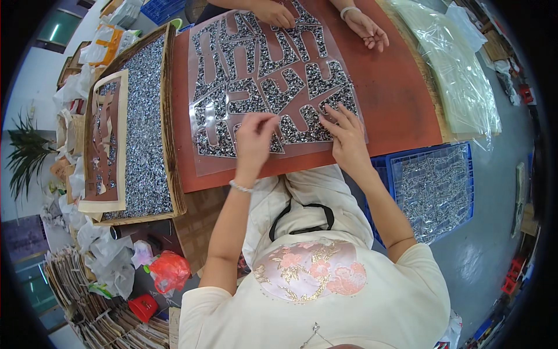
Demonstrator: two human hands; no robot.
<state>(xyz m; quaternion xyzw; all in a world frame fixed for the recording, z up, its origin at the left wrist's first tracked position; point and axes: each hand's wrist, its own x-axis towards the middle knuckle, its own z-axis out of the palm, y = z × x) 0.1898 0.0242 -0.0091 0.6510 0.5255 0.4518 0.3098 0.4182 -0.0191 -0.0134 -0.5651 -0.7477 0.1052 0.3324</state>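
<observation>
Two hands at work: both the wearer's, on a clear plastic sheet (273, 87) covered with a rhinestone cut-out pattern; the sheet lies flat on a rust-red mat (395, 99)
Left hand (254, 139): at the sheet's near edge; fingers curled in narrow, thumb and fingertips pinched together at the sheet; whether they grip a stone or the film, cannot tell
Right hand (347, 138): just right of the left hand; fingers spread wide and flat, pressing the sheet's near right corner; holding nothing
Bracelet (242, 187): beaded, on the left wrist
Co-worker's hands: one (275, 13) on the sheet's far edge, fingers bent; the other (367, 29) resting on the mat beside the sheet, loosely open
Wooden tray (168, 116): left of the mat, touching its edge; full of loose rhinestones; a cream-framed stencil board (122, 139) lies on the stones
Blue crate (468, 174): to the right, below mat level; holds finished sheets
Clear bags (459, 70): stacked past the mat's far right edge
Red plastic bag (170, 270): on the floor, lower left, among paper scraps
</observation>
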